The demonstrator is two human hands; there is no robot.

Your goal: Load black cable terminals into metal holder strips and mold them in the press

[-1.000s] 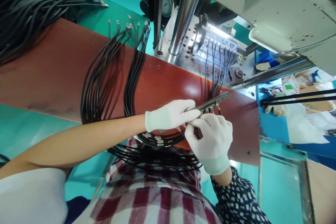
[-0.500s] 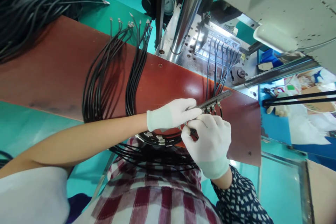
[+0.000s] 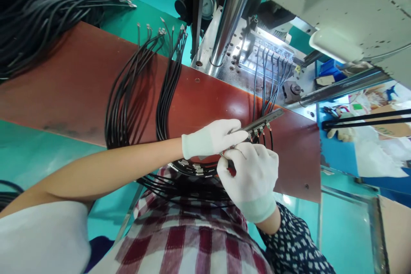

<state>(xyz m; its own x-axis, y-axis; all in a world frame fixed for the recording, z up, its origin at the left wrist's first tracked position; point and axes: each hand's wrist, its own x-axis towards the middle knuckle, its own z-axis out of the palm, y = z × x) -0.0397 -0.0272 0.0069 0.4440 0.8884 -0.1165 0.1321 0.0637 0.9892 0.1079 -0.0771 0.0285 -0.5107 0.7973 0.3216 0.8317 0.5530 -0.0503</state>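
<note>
My left hand (image 3: pixel 215 138), in a white glove, is closed on a narrow grey metal bar (image 3: pixel 270 117) that slants up to the right over the brown board. Small metal cable ends (image 3: pixel 261 130) sit in a row along the bar's near edge, with black leads hanging from them. My right hand (image 3: pixel 252 175), also gloved, is just below the bar, thumb and forefinger pinched near its left part. What lies between those fingertips is hidden. Coiled black cables with metal ends (image 3: pixel 199 170) lie across my lap and the board's near edge.
Two bundles of black cables (image 3: pixel 120 111) lie on the brown board (image 3: pixel 205 98), and a bigger heap (image 3: pixel 58 17) is at far left. Ahead stands a press with steel posts (image 3: pixel 229 25); several cables run into its lit metal mould (image 3: pixel 266 58). A blue bench (image 3: pixel 340 154) is on the right.
My right hand has shifted slightly left and down along the bar, uncovering more of the cable ends. My left hand still holds the bar in nearly the same place.
</note>
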